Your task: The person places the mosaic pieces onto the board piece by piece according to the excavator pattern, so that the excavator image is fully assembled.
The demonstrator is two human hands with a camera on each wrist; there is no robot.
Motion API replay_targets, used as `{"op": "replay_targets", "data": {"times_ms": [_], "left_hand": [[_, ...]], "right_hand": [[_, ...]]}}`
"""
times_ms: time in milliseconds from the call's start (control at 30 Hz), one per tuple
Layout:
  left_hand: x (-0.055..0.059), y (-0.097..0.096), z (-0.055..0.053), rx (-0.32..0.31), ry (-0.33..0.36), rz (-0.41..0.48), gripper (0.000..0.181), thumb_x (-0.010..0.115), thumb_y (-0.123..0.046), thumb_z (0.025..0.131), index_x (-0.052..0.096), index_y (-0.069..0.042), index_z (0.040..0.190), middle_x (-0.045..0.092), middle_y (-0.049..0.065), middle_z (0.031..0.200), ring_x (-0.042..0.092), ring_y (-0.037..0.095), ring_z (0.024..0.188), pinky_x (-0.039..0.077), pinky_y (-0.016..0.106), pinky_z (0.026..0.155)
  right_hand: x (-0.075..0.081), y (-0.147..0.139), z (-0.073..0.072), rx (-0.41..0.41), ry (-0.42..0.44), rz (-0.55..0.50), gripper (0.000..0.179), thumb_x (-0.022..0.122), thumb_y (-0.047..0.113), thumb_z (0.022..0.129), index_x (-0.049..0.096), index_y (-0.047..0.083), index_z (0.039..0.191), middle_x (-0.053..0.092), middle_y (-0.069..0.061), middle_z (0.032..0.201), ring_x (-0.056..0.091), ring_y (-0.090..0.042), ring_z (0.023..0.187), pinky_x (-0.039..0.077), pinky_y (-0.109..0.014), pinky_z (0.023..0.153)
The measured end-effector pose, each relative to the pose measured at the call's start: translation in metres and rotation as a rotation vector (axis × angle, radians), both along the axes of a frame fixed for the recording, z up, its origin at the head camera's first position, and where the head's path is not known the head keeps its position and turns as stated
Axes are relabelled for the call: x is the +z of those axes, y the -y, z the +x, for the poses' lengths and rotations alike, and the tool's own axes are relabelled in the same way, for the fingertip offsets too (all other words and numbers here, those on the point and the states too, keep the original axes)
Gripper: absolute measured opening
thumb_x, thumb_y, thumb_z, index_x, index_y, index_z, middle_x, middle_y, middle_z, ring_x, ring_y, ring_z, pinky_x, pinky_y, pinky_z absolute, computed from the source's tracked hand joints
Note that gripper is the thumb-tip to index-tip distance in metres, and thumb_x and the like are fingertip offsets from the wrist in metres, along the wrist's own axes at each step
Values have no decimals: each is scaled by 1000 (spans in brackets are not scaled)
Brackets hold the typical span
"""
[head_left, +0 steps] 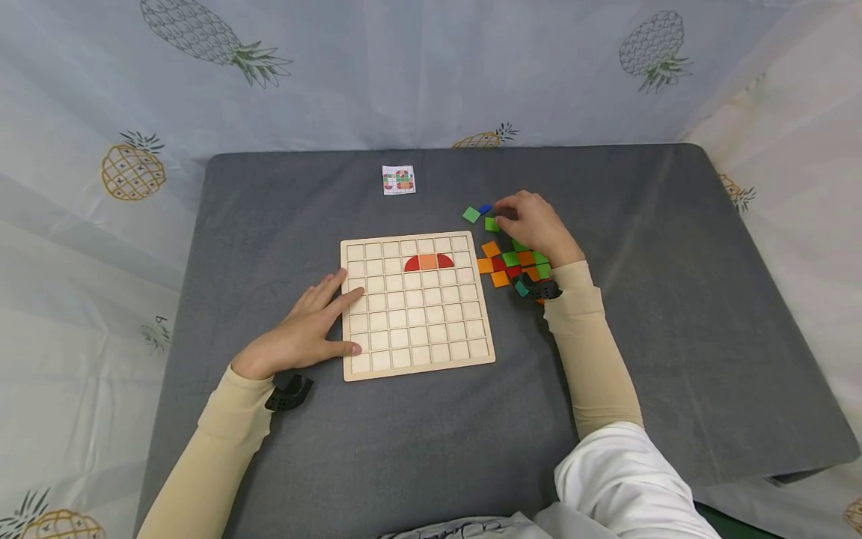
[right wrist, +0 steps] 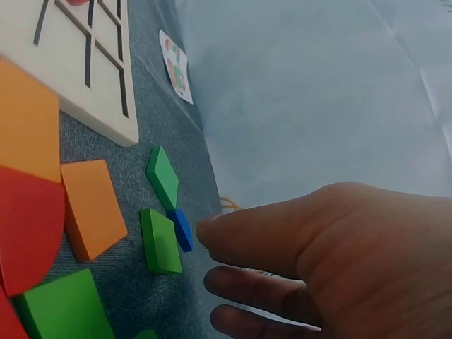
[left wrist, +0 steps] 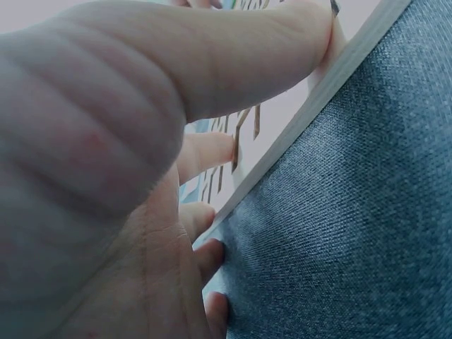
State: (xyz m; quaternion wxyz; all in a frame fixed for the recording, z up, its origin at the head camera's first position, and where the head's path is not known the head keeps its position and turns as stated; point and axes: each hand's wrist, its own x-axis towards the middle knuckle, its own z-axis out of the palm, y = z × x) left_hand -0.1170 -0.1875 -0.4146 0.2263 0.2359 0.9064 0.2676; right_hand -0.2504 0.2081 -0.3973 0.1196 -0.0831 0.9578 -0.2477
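Observation:
A wooden grid board (head_left: 417,335) lies flat on the table, with two red quarter-round pieces (head_left: 412,263) on either side of an orange square (head_left: 428,262) in an upper row. Spread fingers of my left hand (head_left: 296,337) rest on the board's left edge, the thumb lower down on the same side. Beyond the board's upper right corner, my right hand (head_left: 536,224) hovers by a blue piece (right wrist: 181,229) and a green square (right wrist: 161,241). Its thumb and fingers stand apart in the right wrist view, and nothing shows between them. Another green square (head_left: 471,215) lies close by.
Several orange, red and green pieces (head_left: 510,259) are heaped right of the board, partly under my right wrist. A small printed card (head_left: 399,180) with a coloured pattern lies behind the board. A pineapple-print curtain (head_left: 404,75) hangs along the table's far edge.

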Motion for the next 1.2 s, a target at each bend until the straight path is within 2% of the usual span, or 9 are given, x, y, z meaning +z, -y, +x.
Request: {"op": "replay_targets", "data": {"times_ms": [133,367,833,1200], "left_hand": [[0,0,0,1,2,0,90,79,-34,88,30,-11,160,-1,19,171,1,46,157,4,66,125],[0,0,0,0,11,-2,90,79,-33,88,30,-10,160,-2,19,171,1,46,157,4,66,124],[2,-1,0,8,22,-2,90,80,-31,88,30,-10,160,-2,19,171,0,46,157,3,65,125],[3,-1,0,17,38,-13,90,80,-31,88,30,-11,160,-4,17,172,-1,45,157,3,65,125]], "right_hand": [[-2,-1,-1,12,22,23,41,60,21,102,60,1,139,55,-22,141,45,-40,133,30,-62,118],[-4,-1,-1,63,45,69,44,62,24,101,60,2,140,54,-22,142,47,-41,133,41,-59,112],[-5,1,0,45,68,60,44,64,26,100,61,6,139,49,-21,142,40,-39,130,45,-57,102],[-8,1,0,67,56,100,47,66,27,98,60,8,141,46,-21,145,38,-40,130,44,-59,103]]}}
